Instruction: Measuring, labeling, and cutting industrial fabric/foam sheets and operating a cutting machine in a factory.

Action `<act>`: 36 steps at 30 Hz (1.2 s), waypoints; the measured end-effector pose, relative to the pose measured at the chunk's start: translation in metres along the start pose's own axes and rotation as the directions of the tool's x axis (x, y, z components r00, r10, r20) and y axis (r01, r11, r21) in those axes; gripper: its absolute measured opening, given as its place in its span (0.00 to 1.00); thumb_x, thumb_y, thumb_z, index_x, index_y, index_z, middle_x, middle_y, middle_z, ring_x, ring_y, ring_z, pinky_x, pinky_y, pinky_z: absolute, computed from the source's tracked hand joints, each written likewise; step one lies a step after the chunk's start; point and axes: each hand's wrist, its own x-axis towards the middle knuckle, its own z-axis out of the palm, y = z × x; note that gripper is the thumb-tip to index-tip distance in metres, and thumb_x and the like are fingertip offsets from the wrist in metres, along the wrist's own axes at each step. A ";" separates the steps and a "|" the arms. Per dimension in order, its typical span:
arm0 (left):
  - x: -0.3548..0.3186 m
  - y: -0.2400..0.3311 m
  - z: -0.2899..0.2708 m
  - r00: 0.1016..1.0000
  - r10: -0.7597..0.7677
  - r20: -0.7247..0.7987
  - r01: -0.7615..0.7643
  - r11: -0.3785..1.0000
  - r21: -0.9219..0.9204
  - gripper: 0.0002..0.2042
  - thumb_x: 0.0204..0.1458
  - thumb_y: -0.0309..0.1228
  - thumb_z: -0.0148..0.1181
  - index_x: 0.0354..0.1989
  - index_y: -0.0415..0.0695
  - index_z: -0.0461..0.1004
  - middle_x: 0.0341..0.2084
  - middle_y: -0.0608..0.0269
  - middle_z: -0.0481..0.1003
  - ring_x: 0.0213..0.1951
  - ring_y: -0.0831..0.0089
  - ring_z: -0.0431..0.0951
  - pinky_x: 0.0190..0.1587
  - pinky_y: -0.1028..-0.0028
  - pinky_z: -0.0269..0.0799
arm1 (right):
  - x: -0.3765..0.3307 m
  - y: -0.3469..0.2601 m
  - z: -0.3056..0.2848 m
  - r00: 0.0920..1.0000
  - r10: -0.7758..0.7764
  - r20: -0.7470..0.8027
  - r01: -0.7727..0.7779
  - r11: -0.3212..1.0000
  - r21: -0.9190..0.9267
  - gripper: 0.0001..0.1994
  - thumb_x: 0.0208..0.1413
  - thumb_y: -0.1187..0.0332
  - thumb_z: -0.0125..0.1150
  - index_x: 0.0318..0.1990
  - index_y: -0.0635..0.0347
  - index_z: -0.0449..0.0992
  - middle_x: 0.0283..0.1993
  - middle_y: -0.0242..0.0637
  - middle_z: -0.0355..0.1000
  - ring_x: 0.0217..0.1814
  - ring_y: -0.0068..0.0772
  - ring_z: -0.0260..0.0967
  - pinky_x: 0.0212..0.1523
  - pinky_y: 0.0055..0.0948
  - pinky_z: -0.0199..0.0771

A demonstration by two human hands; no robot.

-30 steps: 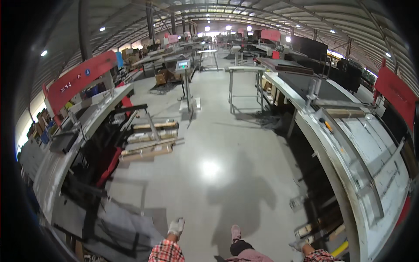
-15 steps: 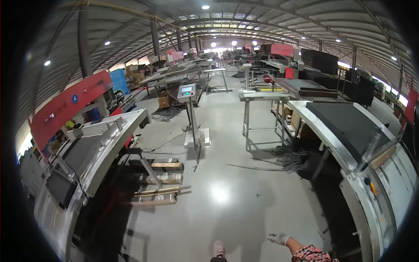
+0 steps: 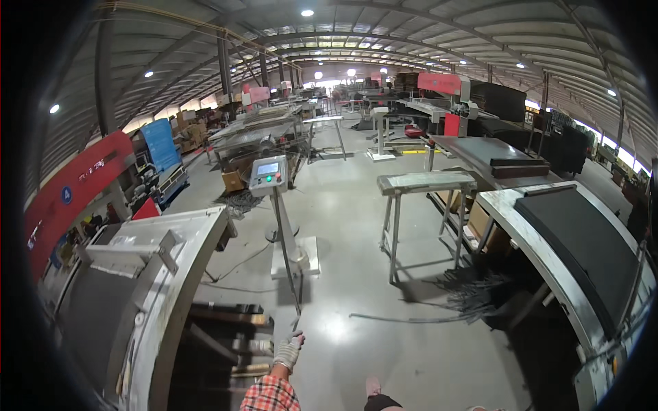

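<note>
A clear strip of floor (image 3: 356, 226) runs ahead of the left hand (image 3: 288, 352). The control stand (image 3: 269, 177) narrows it on the left, the trestle (image 3: 425, 182) on the right, where loose dark strips (image 3: 476, 291) spread into it. The left desk (image 3: 195, 226) and right desk (image 3: 506, 198) block both sides.

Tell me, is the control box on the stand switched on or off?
On, it seems: the control box has a glowing pale-blue screen, with a bright green button below it.
</note>
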 end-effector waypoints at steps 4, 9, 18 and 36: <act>0.091 -0.158 -0.009 0.952 0.303 0.046 -0.262 0.727 0.635 0.23 0.49 0.52 0.49 0.31 0.41 0.77 0.24 0.63 0.75 0.32 0.71 0.75 0.38 0.66 0.68 | 0.066 -0.131 -0.117 0.990 0.143 0.010 -0.142 0.989 -0.030 0.30 0.57 0.45 0.40 0.54 0.62 0.67 0.49 0.45 0.70 0.51 0.40 0.66 0.53 0.38 0.62; 0.094 -0.073 0.015 0.855 -0.427 0.295 0.295 0.868 0.400 0.24 0.49 0.51 0.49 0.37 0.40 0.74 0.29 0.58 0.74 0.36 0.66 0.74 0.41 0.65 0.67 | 0.085 -0.330 -0.291 0.809 -0.513 -0.287 0.412 0.844 -0.344 0.28 0.55 0.47 0.44 0.55 0.59 0.67 0.53 0.48 0.68 0.55 0.49 0.64 0.57 0.38 0.60; 0.347 -0.017 0.011 0.785 -0.515 0.344 0.332 0.819 0.468 0.27 0.49 0.51 0.48 0.47 0.39 0.68 0.38 0.48 0.72 0.43 0.58 0.73 0.47 0.61 0.66 | 0.010 -0.668 -0.496 0.412 -0.733 -0.541 0.763 0.602 -0.234 0.28 0.48 0.51 0.59 0.50 0.63 0.67 0.40 0.48 0.73 0.42 0.46 0.71 0.44 0.34 0.70; 0.943 0.218 0.203 0.686 -0.132 0.715 -0.240 0.887 0.395 0.26 0.52 0.52 0.43 0.49 0.44 0.70 0.44 0.47 0.73 0.49 0.54 0.71 0.53 0.65 0.63 | 0.200 -0.869 -0.907 -0.021 -0.192 -0.981 0.788 0.601 -0.134 0.22 0.49 0.74 0.57 0.54 0.64 0.62 0.41 0.49 0.68 0.42 0.40 0.68 0.43 0.36 0.70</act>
